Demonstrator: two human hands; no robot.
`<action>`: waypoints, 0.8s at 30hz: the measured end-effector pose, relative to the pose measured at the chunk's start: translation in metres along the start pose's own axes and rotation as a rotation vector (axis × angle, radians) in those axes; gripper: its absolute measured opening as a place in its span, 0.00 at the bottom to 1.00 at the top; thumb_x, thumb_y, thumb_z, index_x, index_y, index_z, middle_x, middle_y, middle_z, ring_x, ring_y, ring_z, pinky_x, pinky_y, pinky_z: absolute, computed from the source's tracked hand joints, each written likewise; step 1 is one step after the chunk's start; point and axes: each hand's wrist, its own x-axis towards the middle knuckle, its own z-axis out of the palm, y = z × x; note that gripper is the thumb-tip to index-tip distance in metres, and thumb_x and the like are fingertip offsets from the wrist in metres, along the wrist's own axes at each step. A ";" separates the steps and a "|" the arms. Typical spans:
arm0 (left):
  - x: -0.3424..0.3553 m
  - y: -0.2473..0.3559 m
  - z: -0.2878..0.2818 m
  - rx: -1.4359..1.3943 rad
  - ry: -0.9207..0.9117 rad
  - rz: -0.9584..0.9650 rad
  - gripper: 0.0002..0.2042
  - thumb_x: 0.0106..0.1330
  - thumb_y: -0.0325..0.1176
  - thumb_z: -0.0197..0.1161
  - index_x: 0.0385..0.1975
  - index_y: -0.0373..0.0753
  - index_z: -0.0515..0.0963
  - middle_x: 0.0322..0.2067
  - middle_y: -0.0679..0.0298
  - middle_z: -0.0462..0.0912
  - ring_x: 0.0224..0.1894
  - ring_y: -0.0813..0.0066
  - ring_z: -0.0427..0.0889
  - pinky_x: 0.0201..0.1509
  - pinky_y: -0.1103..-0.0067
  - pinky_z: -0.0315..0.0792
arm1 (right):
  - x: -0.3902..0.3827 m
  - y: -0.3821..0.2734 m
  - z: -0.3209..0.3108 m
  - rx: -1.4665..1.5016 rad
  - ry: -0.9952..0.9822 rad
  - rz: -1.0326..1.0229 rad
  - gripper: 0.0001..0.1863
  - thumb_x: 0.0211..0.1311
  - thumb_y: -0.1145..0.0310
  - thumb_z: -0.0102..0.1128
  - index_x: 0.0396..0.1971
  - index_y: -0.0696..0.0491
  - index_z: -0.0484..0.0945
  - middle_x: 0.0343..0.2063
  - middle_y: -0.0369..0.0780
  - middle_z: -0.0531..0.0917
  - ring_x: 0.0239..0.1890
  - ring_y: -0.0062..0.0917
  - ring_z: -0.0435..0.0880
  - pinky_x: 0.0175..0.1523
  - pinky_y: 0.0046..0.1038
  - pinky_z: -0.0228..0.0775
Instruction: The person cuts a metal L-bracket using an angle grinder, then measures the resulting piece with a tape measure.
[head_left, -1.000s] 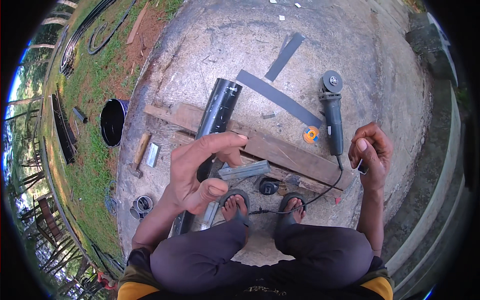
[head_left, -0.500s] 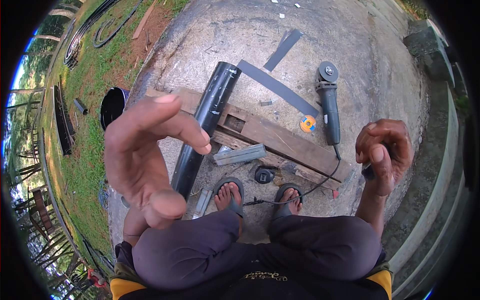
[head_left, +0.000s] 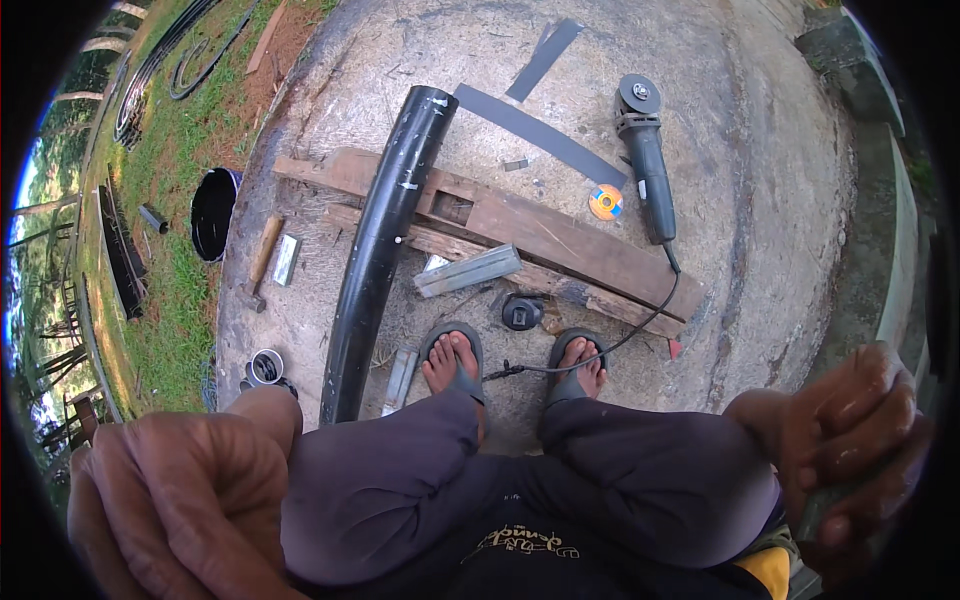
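My left hand [head_left: 185,500] is raised at the lower left, back of the hand showing, its fingers curled together; the fingertips are hidden and nothing shows in it. At the right edge my right hand [head_left: 850,440] has its fingers bent and closed, and what they hold, if anything, cannot be made out. Between my hands, a long black pipe [head_left: 385,225] slants across a brown timber plank [head_left: 560,240], its lower end beside my left knee. Beyond the plank lies an angle grinder [head_left: 648,165] with a grey disc, its cord running toward my feet.
An orange disc [head_left: 606,202] and grey strips [head_left: 540,130] lie near the grinder. By my feet are a metal channel piece [head_left: 468,271] and a black tape measure [head_left: 522,312]. To the left are a hammer [head_left: 264,255], a cup [head_left: 266,367] and a black bucket [head_left: 214,214].
My left hand has dropped from over the pipe to the lower left, its fingers going from spread to curled. My right hand has moved down and outward. The hammer and cup have come into sight.
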 end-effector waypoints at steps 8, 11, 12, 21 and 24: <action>-0.012 -0.009 0.006 0.015 -0.008 -0.008 0.31 0.73 0.53 0.62 0.67 0.38 0.68 0.39 0.55 0.83 0.33 0.68 0.84 0.39 0.75 0.79 | -0.003 -0.012 -0.001 -0.139 0.241 -0.124 0.14 0.52 0.50 0.64 0.12 0.27 0.71 0.11 0.16 0.70 0.15 0.07 0.58 0.30 0.17 0.49; -0.012 -0.010 0.005 0.016 -0.016 -0.010 0.30 0.73 0.52 0.62 0.67 0.38 0.68 0.40 0.55 0.84 0.33 0.68 0.84 0.39 0.75 0.80 | -0.006 -0.020 -0.004 -0.148 0.240 -0.137 0.12 0.53 0.49 0.63 0.15 0.27 0.70 0.13 0.16 0.71 0.16 0.08 0.59 0.30 0.18 0.50; -0.012 -0.009 0.003 0.009 -0.018 -0.013 0.30 0.73 0.51 0.62 0.67 0.37 0.69 0.40 0.55 0.84 0.33 0.68 0.84 0.39 0.75 0.80 | -0.007 -0.021 -0.004 -0.147 0.230 -0.136 0.12 0.54 0.48 0.62 0.17 0.28 0.70 0.13 0.17 0.71 0.17 0.09 0.59 0.30 0.18 0.50; -0.022 -0.011 0.003 0.002 -0.025 -0.028 0.27 0.73 0.46 0.63 0.64 0.36 0.71 0.40 0.54 0.85 0.35 0.68 0.86 0.41 0.74 0.81 | -0.016 -0.031 -0.001 -0.117 0.148 -0.103 0.11 0.59 0.43 0.57 0.31 0.31 0.69 0.19 0.21 0.74 0.19 0.13 0.64 0.30 0.22 0.55; -0.025 -0.011 0.003 0.019 -0.020 -0.041 0.26 0.73 0.44 0.63 0.64 0.36 0.71 0.40 0.53 0.85 0.36 0.68 0.86 0.41 0.74 0.81 | -0.018 -0.028 0.000 -0.104 0.124 -0.079 0.14 0.60 0.41 0.55 0.35 0.33 0.69 0.20 0.22 0.75 0.20 0.14 0.65 0.30 0.24 0.56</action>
